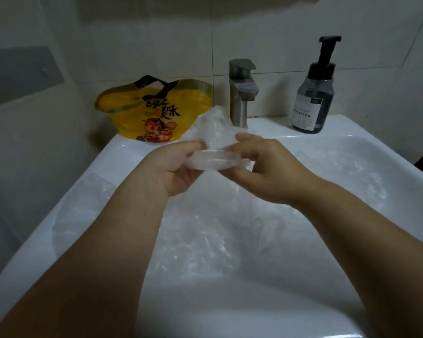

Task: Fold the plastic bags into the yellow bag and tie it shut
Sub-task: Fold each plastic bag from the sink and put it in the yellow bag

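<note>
Plastic bag (214,142) is mid-fold above the sink (366,129), pinched between left hand (176,167) and right hand (266,172); next it likely needs tucking into the open yellow bag (130,113) at far left.

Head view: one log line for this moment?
step: fold clear bag | left hand: grips it | right hand: grips it | yellow bag: open, on sink ledge

Black characters "美味" on the yellow bag (130,118)

Yellow bag (154,111) w/ cartoon print, black handles; clear bags (213,242); white sink (112,152).
</note>
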Action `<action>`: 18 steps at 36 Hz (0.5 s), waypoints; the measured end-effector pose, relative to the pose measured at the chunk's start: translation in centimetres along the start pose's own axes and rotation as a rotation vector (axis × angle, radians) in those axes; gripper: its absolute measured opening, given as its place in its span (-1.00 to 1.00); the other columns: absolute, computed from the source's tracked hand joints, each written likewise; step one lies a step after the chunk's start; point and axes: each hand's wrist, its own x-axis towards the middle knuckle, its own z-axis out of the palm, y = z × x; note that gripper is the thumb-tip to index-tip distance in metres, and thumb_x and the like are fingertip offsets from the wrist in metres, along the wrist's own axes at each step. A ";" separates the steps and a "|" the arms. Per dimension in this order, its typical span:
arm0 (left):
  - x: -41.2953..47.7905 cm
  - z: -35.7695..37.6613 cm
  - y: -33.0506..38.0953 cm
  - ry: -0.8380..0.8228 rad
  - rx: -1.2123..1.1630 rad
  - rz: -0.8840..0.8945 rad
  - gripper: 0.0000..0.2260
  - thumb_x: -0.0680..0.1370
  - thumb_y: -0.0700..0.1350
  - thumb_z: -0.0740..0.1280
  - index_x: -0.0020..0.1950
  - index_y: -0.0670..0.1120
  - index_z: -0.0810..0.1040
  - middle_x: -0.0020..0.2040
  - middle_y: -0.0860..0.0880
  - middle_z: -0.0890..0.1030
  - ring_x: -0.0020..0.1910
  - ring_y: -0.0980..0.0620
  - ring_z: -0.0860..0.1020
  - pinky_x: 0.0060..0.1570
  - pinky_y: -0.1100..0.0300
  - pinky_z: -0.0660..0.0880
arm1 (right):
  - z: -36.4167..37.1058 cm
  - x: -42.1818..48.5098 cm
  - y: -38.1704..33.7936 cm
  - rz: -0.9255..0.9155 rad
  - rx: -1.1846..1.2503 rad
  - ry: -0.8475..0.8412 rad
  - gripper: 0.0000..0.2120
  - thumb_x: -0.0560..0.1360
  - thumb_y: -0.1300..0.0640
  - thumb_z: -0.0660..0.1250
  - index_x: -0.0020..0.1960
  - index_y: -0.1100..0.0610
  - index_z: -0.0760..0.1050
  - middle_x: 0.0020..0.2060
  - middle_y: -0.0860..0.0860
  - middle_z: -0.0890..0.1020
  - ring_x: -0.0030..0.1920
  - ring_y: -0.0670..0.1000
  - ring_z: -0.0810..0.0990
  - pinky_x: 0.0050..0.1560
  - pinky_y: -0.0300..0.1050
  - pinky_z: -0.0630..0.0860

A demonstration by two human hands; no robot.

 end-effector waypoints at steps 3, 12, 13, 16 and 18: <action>-0.5 0.4 -0.2 -0.112 0.025 0.067 -0.85 0.51 -0.38 0.30 0.01 -0.21 0.58 -0.12 -0.11 0.67 -0.22 0.04 0.65 -0.28 0.28 0.61 | -0.2 0.1 -0.2 0.112 0.100 -0.061 -0.89 0.51 0.02 0.35 -0.19 -0.04 0.56 -0.27 -0.18 0.58 -0.20 -0.24 0.53 -0.21 -0.42 0.40; -0.8 1.1 -0.9 -0.196 0.232 0.199 -0.50 0.48 -0.53 0.09 0.27 -0.11 0.51 0.08 -0.13 0.64 0.01 -0.05 0.63 -0.13 0.18 0.64 | 0.0 0.2 0.9 0.420 0.212 -0.038 -0.69 0.56 -0.07 0.26 0.05 0.16 0.60 -0.09 0.09 0.66 -0.07 0.04 0.61 -0.03 -0.13 0.51; -0.8 1.1 -1.0 -0.206 0.244 0.202 -0.48 0.47 -0.54 0.09 0.26 -0.10 0.51 0.11 -0.14 0.64 0.04 -0.07 0.63 -0.11 0.17 0.64 | 0.1 0.2 1.0 0.463 0.247 -0.016 -0.69 0.56 -0.07 0.25 0.03 0.16 0.60 -0.07 0.10 0.66 -0.06 0.04 0.61 -0.01 -0.14 0.52; -0.9 1.1 -1.1 -0.237 0.279 0.216 -0.51 0.45 -0.56 0.10 0.11 -0.07 0.57 0.04 -0.10 0.66 0.01 -0.05 0.64 -0.13 0.17 0.64 | 0.4 0.4 1.1 0.556 0.354 0.048 -0.80 0.55 -0.07 0.28 -0.08 0.05 0.56 -0.06 0.04 0.66 -0.08 -0.05 0.61 -0.07 -0.25 0.50; -1.1 1.2 -1.1 -0.260 0.274 0.231 -0.53 0.46 -0.56 0.11 0.02 -0.05 0.57 -0.06 -0.06 0.67 -0.09 0.01 0.65 -0.19 0.20 0.63 | 0.5 0.6 1.3 0.613 0.418 0.123 -0.86 0.53 -0.06 0.31 -0.05 0.01 0.49 -0.02 0.02 0.63 -0.03 -0.01 0.60 0.02 -0.13 0.54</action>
